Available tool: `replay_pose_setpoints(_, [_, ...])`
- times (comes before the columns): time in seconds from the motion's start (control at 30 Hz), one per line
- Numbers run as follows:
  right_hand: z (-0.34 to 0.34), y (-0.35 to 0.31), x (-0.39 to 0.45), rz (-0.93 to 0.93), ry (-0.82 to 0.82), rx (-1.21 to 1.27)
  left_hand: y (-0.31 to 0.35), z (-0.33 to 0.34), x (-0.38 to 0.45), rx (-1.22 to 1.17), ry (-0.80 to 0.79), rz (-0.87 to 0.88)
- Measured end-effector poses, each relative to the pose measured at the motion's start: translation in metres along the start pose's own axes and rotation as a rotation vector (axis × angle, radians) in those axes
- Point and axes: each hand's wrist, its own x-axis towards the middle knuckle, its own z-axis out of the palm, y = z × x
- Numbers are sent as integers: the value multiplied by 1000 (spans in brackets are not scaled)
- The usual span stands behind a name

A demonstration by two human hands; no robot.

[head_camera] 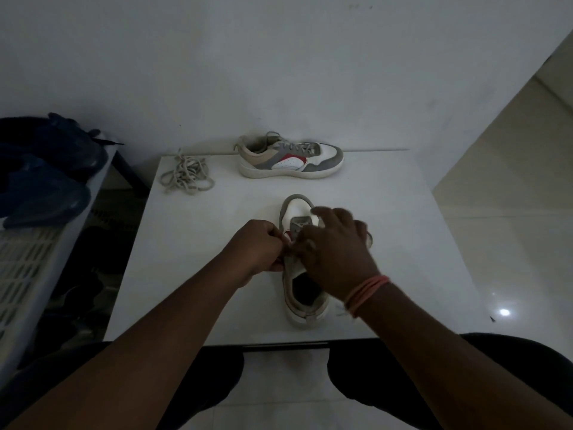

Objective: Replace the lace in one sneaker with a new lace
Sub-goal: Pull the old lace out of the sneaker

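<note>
The near sneaker [305, 274] stands on the white table [198, 243] with its toe pointing away from the person, heel toward the table's front edge, which puts the eyelet rows straight under both hands. The left hand [259, 246] is curled, fingertips pinched together at the shoe's left eyelet row, apparently on a lace end (the lace itself is too small and dim to make out there). The right hand [336, 246] arches over the tongue with fingers bent; whether it grips lace or merely steadies the upper I cannot tell. A loose lace [186, 176] lies bundled at the far left of the table, well apart from the hands. The second sneaker [291, 158], laced, lies sideways along the far edge, out of the way.
</note>
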Motion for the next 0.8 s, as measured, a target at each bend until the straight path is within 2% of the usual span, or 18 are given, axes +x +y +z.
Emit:
replay_pose_setpoints(0.1, [6, 0, 1, 23, 47, -43, 0, 0, -1, -8, -25, -18])
replay_pose_setpoints(0.23, [-18, 38, 14, 391, 288, 31, 1, 0, -1, -13, -42, -42])
replay_pose_setpoints(0.33, [-23, 61, 14, 596, 129, -25, -2, 1, 0, 130, 16, -2])
replay_pose_setpoints(0.43, [-13, 43, 6, 489, 18, 158, -4, 8, 4, 452, 195, 243])
replay_pose_setpoints(0.5, [-6, 23, 3, 313, -13, 234, -6, 16, 5, 484, 212, 414])
replay_pose_setpoints(0.57, [0, 8, 3, 253, -70, 314, -9, 21, 5, 498, 209, 517])
replay_pose_setpoints(0.67, [6, 8, 6, 282, -44, 321, -15, 20, 8, 604, 238, 557])
replay_pose_setpoints(0.8, [0, 26, 9, 410, -36, 399, -13, 13, 9, 724, 163, 496])
